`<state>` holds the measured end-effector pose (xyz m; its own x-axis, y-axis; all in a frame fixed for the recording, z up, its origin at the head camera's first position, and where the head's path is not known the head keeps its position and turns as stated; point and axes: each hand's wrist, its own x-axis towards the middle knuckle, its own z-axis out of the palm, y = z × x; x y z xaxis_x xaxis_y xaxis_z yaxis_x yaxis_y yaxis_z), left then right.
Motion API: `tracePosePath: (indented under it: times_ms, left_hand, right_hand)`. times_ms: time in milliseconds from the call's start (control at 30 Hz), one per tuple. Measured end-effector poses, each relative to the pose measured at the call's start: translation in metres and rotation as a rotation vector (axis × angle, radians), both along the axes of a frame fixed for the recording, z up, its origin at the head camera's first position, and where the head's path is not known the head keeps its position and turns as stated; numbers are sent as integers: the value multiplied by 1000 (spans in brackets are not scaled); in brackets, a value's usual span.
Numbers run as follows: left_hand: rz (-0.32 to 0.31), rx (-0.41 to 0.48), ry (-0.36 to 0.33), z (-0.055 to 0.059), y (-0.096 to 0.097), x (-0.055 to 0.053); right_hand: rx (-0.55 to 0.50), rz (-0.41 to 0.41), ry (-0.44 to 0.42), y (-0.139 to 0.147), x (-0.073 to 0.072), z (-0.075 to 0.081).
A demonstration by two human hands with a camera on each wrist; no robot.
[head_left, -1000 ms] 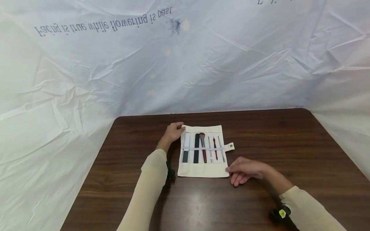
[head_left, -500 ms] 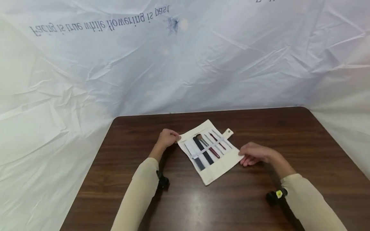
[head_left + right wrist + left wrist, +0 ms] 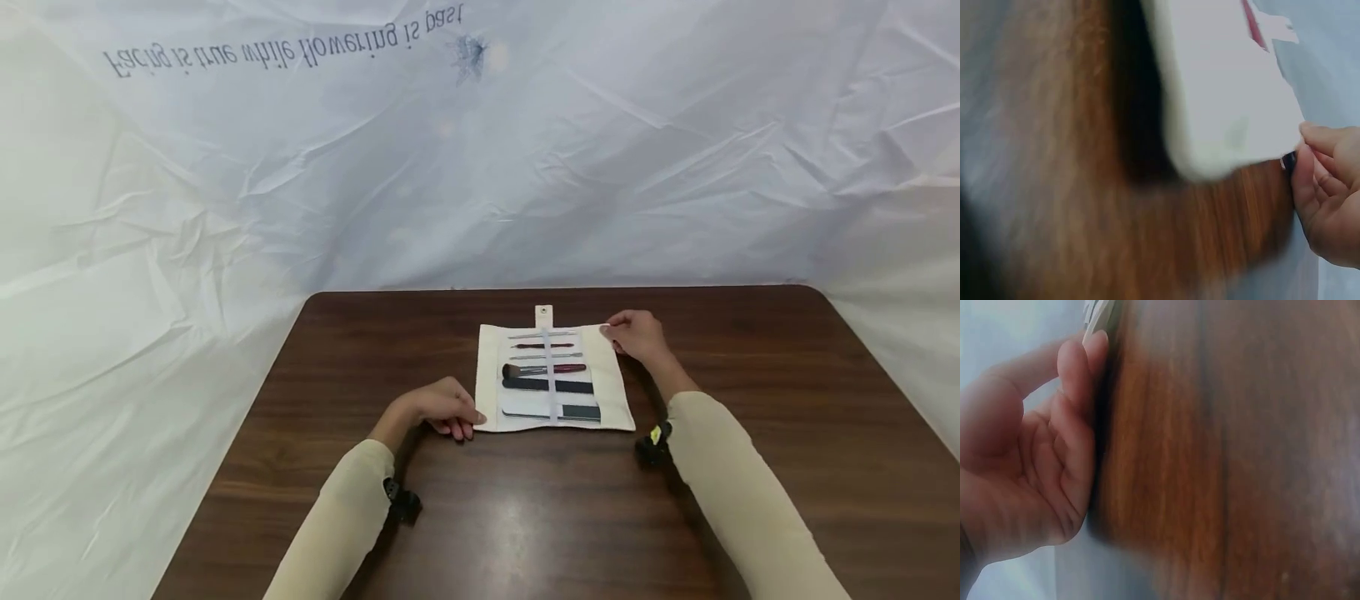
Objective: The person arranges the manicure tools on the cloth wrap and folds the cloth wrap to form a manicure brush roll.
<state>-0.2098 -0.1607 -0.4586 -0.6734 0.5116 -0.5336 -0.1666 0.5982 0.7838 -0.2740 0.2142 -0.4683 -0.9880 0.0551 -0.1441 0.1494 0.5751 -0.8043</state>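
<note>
A cream fabric tool roll [image 3: 617,392] lies spread out, its snap tab [image 3: 543,315] pointing to the far side of the table. Under its white elastic band sit a brush [image 3: 566,368] with a dark red handle, a black file [image 3: 573,387], a grey-ended flat piece [image 3: 581,412] and several slim tools. My left hand [image 3: 442,404] pinches the near left corner between thumb and fingers. At the far right corner, my right hand [image 3: 637,333] pinches the cloth. The right wrist view shows this pinch, with the roll's near edge [image 3: 1200,150] raised off the wood.
The dark brown wooden table [image 3: 525,517] extends around the roll on all sides. White sheeting [image 3: 525,167] with printed lettering hangs behind its far edge. Black wrist cameras [image 3: 405,504] are strapped over both cream sleeves.
Both hands have turned the roll about a quarter turn anticlockwise; its tab moved from the right to the far side. The left hand came nearer, the right hand went farther away.
</note>
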Motion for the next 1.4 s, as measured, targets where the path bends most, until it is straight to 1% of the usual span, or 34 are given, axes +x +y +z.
tracePosePath:
  times_ms: [67, 133, 167, 233, 267, 300, 367, 400, 433, 467, 500, 567, 633, 667, 733, 800, 900, 1033, 1133, 1200, 1267, 1400]
  left_hand:
    - [-24, -2, -6, 1, 0, 0]
    - [-34, -2, -3, 0, -1, 0]
    - [-35, 1, 7, -1, -2, -1]
    - [-19, 14, 65, -3, -2, -2]
    - [-5, 16, 124, -4, -2, -2]
    - [6, 13, 204, -6, -2, -3]
    - [27, -15, 399, -8, -2, -4]
    - [30, -39, 503, -9, -2, -4]
    - [28, -67, 592, -9, -1, -3]
    - [13, -96, 668, -8, -1, -1]
    - [-16, -121, 726, -7, 0, 1]
    - [-98, -162, 793, -4, 0, 6]
    - [-174, -202, 804, -1, 0, 12]
    - [-207, -222, 805, 1, 0, 14]
    - [-249, -269, 805, 1, 0, 18]
    - [-256, -307, 802, 1, 1, 21]
    - [-260, -335, 827, -2, 4, 22]
    - [-253, -341, 864, -5, 6, 22]
    - [-222, -311, 880, -7, 6, 23]
    - [-184, -270, 888, -9, 6, 22]
    - [-130, -215, 890, -12, 6, 22]
    - [-14, -109, 852, -18, 6, 18]
  right_hand:
    - [25, -9, 25, -5, -2, -1]
    - [32, -12, 42, -8, -1, -1]
    - [33, -13, 47, -7, 0, -1]
    - [42, -14, 78, -6, 6, -2]
    - [59, -6, 106, -5, 10, -2]
    - [83, 10, 140, -4, 14, -2]
    - [133, 65, 215, -2, 27, -1]
    - [161, 102, 255, -1, 35, -1]
    - [188, 150, 300, 1, 42, -1]
    - [214, 202, 334, 4, 51, -1]
    - [224, 256, 360, 6, 60, 0]
    - [241, 356, 398, 12, 77, 1]
    - [273, 442, 414, 18, 94, 3]
    - [301, 479, 407, 20, 101, 3]
    - [374, 540, 386, 25, 112, 3]
    - [457, 587, 361, 27, 120, 3]
    - [546, 616, 355, 28, 126, 0]
    - [590, 602, 438, 27, 128, -5]
    - [617, 586, 520, 25, 127, -10]
    - [610, 568, 547, 23, 127, -12]
    - [555, 538, 532, 21, 125, -13]
    - [366, 445, 464, 18, 121, -14]
